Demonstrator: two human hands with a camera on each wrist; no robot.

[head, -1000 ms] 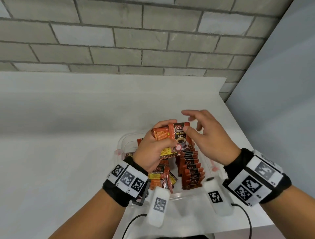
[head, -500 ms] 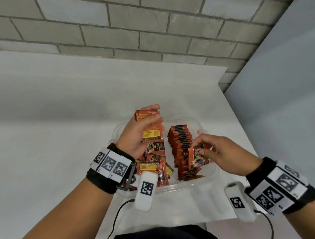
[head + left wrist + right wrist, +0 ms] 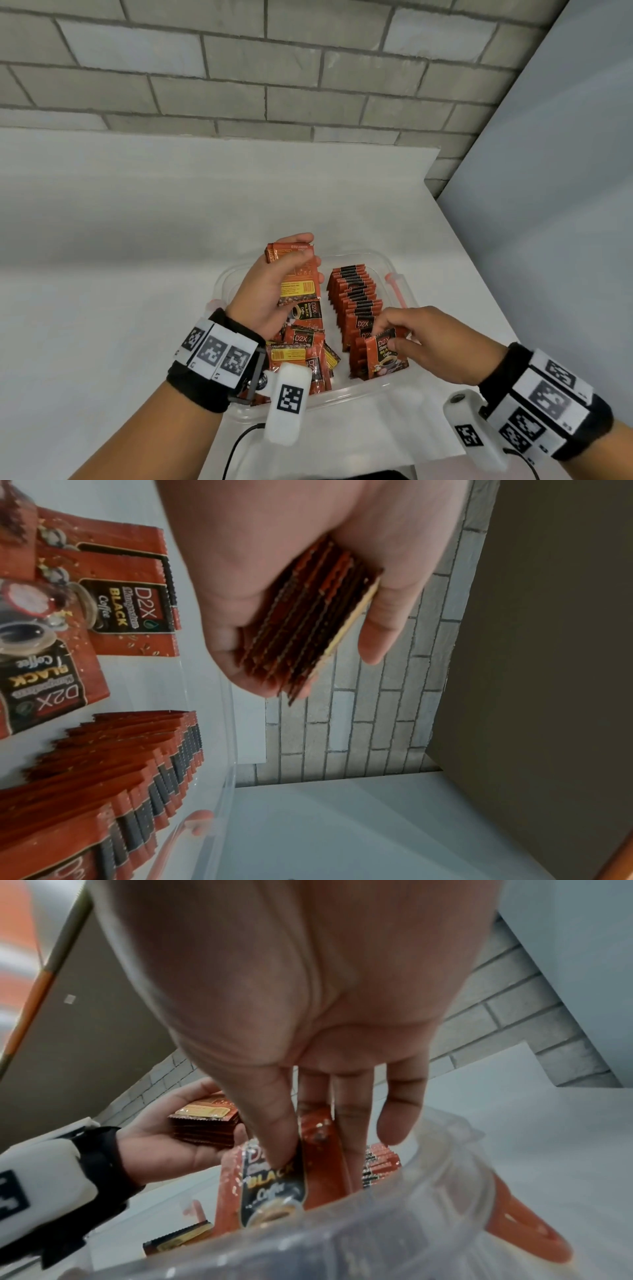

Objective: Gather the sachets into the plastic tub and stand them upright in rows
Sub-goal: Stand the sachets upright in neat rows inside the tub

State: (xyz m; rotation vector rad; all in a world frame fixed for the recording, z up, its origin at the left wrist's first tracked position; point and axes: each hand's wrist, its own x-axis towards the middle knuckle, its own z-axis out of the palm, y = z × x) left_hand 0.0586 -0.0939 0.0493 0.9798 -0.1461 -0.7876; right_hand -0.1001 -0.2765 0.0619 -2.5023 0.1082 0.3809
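A clear plastic tub (image 3: 363,389) sits on the white table and holds red-and-black coffee sachets. My left hand (image 3: 274,284) grips a stack of sachets (image 3: 298,274) above the tub's left half; the stack (image 3: 308,623) shows edge-on in the left wrist view. A row of upright sachets (image 3: 354,294) fills the tub's right half. My right hand (image 3: 411,339) pinches one sachet (image 3: 385,353) at the near end of that row, thumb on its printed face (image 3: 270,1180). Loose sachets (image 3: 301,353) lie flat in the near left of the tub.
The white table (image 3: 137,274) ends at a brick wall (image 3: 274,68) behind and a grey panel (image 3: 548,205) on the right. An orange clip (image 3: 395,287) sits on the tub's right rim. Wrist camera units (image 3: 287,404) hang near the tub's front edge.
My right hand took one sachet from the stack in my left hand and brought it down to the near end of the upright row. The left hand kept its stack.
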